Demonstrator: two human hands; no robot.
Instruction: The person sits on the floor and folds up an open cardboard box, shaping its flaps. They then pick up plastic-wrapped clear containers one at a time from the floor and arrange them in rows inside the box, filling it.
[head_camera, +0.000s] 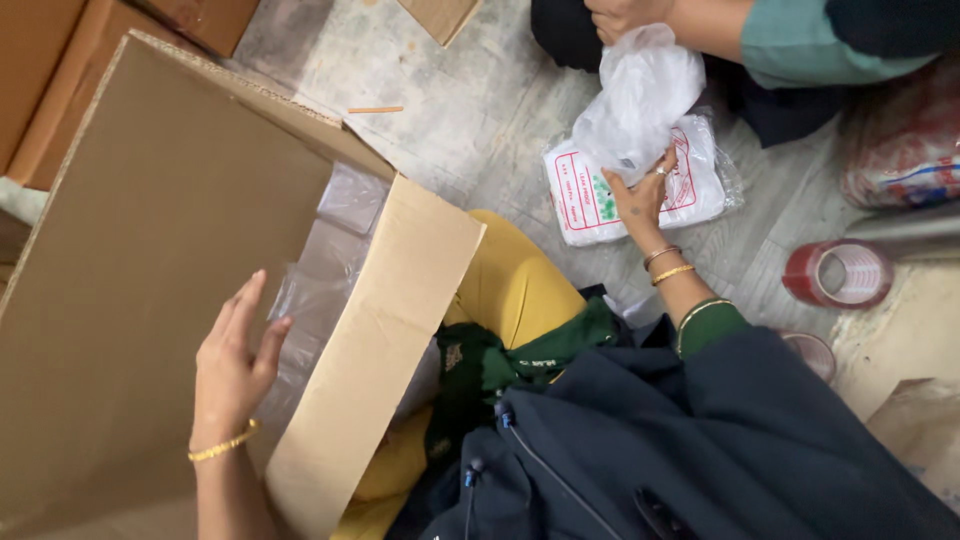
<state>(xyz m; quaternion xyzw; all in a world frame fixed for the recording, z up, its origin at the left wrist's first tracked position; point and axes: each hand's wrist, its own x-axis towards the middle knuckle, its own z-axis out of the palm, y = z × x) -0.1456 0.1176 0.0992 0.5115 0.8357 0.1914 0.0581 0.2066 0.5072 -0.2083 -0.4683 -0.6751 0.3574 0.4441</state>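
On the floor at left, the left hand (232, 368) is resting open-fingered on the cardboard box (150, 250), its flap running toward the person; the right hand (640, 200) is pinching a white plastic bag (640, 100) above a flat packet (600, 195).

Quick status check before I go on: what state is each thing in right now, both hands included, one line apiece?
Cardboard box: open, flaps spread, clear plastic liner inside.
Left hand: open, flat on the box flap.
Right hand: fingers on the white bag; grip unclear.
White bag: loose, crumpled, also held by a co-worker's hand.
Bag packet: flat on the floor, sealed or opened unclear.
Red tape roll: lying on the floor, untouched.
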